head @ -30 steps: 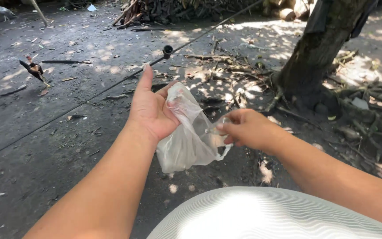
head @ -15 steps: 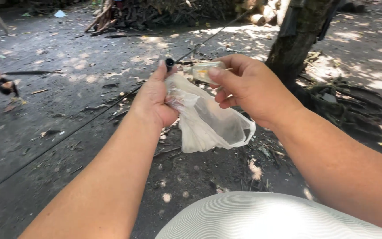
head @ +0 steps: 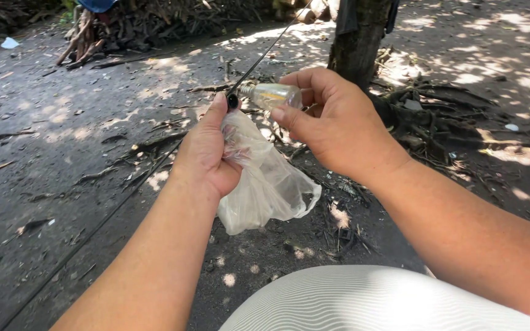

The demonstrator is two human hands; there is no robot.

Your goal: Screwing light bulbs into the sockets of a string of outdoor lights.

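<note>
Over bare dirt, right hand (head: 338,122) pinches small bottle (head: 274,95) above plastic bag (head: 265,184).

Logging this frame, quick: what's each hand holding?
Left hand: closed on clear plastic bag.
Right hand: closed, pinching small clear bottle.

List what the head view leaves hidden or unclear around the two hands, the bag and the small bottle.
- Small bottle, head view: its base is hidden by the right hand; contents too glary to tell.
- Clear plastic bag: its mouth is bunched inside the left hand.
- Black cord: both ends are cut off by the frame edges.
</note>
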